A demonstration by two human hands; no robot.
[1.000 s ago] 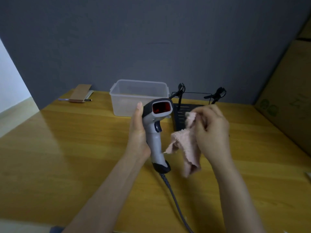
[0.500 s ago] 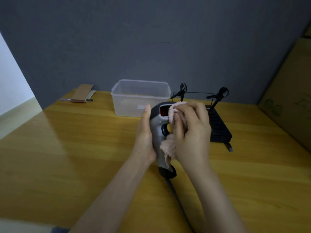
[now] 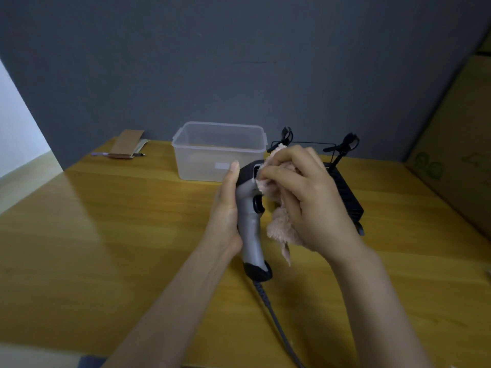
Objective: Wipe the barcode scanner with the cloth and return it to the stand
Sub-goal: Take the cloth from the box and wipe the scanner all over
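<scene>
The left hand (image 3: 225,216) holds the barcode scanner (image 3: 251,221) upright above the wooden bench (image 3: 106,235), its fingers wrapped round the grey handle from the left side with the thumb lying straight up along the back of the black head. The scanner's black foot points down toward the bench, and a grey cable (image 3: 276,322) runs from it toward the near edge. The black trigger shows on the right of the handle, just below the head.

The right hand (image 3: 305,200) has its fingers bunched tight on a pink cloth (image 3: 279,224) and presses it against the scanner's front face — the window is almost wholly covered, only a sliver showing at the left edge of the cloth. A loose tail of the cloth hangs down beside the handle, ending a little above the foot.

Behind the right hand, partly hidden by it, sits the black stand (image 3: 348,197) on the bench, with a thin wire frame and two black clips rising at its back. To its left, just behind the scanner's head, stands a clear plastic container (image 3: 218,152) with no lid. Further left, near the far edge of the bench against the dark grey wall, a brown cardboard piece (image 3: 127,143) lies with a pen (image 3: 102,154) beside it. A large cardboard box (image 3: 462,144) fills the right side.
</scene>
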